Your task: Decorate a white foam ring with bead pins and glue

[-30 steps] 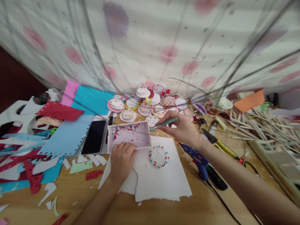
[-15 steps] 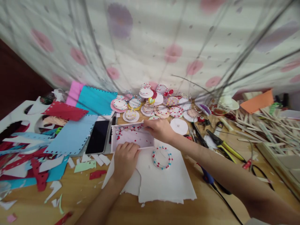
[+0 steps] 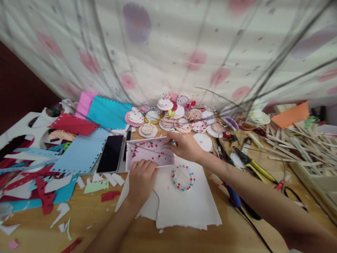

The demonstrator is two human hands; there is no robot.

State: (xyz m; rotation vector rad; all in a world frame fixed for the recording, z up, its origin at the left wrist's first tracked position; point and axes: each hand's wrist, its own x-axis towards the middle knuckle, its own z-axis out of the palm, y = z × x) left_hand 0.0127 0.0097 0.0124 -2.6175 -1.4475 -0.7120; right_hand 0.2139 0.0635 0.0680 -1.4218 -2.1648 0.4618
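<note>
Right hand (image 3: 185, 146): fingers pinched on tweezers (image 3: 169, 143); aim at beads (image 3: 133, 147), 9 o'clock. Left hand (image 3: 142, 176): fingers over box (image 3: 165, 160) rim, 6 o'clock, grip unclear; brace lightly.

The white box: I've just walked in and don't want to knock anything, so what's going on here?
A person's left hand rests on the near edge of the box. The right hand holds teal tweezers at its right end, above small coloured bits. In front, a ring of red and blue beads lies on white paper.
</note>
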